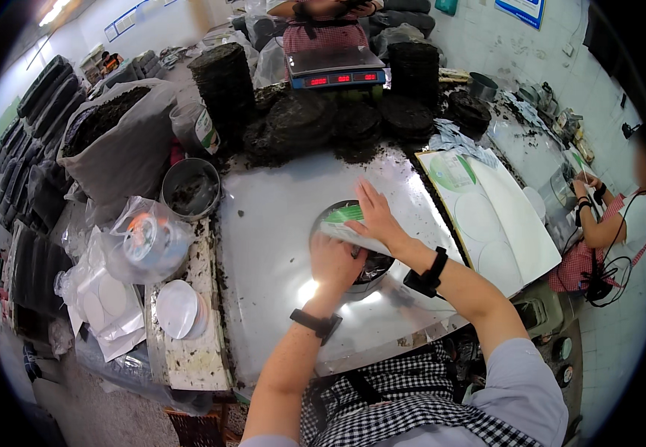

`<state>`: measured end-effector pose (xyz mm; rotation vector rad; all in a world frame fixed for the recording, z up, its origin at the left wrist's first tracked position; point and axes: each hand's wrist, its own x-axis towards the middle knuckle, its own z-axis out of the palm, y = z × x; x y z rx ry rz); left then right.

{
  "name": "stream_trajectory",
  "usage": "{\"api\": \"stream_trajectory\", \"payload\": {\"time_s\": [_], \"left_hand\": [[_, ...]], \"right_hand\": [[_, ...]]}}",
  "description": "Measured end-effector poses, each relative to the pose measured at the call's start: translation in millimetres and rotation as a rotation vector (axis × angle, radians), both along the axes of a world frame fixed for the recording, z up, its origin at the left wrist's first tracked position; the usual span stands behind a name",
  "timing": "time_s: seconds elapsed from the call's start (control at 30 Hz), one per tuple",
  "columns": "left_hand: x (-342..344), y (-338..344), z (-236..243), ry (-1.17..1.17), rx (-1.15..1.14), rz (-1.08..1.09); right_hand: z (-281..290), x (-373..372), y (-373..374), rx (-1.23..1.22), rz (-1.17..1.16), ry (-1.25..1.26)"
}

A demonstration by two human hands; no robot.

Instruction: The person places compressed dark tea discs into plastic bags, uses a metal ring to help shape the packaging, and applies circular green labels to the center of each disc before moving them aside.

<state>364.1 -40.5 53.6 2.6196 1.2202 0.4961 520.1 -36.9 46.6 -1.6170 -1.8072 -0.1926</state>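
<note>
Head view: both hands, left hand [335, 262] and right hand [374, 217], press flat on the paper wrapper [344, 223] over the round tin [371, 268]. Best to keep fingers spread and smooth outward.

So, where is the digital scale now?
In the head view, the digital scale sits at the table's far edge, top centre, between two tall stacks of dark round cakes.

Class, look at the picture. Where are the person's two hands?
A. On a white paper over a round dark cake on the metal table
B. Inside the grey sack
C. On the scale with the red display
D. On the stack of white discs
A: the left hand and right hand press a white paper over the round dark cake on the metal table.
</note>
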Motion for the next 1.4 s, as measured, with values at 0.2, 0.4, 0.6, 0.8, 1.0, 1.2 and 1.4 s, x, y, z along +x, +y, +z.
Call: {"api": "stream_trajectory", "payload": {"time_s": [0.2,0.4,0.6,0.8,1.0,1.2,1.4], "left_hand": [[3,7,-12,-0.281,0.032,-0.035],[-51,11,-12,-0.553,-0.22,-0.194],[-44,-6,-2,-0.672,-0.753,0.091],[-61,21,11,-0.601,-0.959,0.02],[-47,23,-4,-0.422,-0.735,0.219],[-53,18,4,-0.543,-0.733,0.222],[-5,-7,30,-0.297,-0.001,-0.023]], "right_hand": [[3,-5,-18,-0.476,0.26,-0.098],[13,-4,-20,-0.528,0.335,-0.061],[12,-15,-25,-0.451,0.384,-0.285],[18,-18,-23,-0.459,0.358,-0.338],[19,-5,-34,-0.478,0.438,-0.367],[13,-13,-33,-0.499,0.434,-0.393],[13,-2,-45,-0.666,0.267,-0.662]]}}
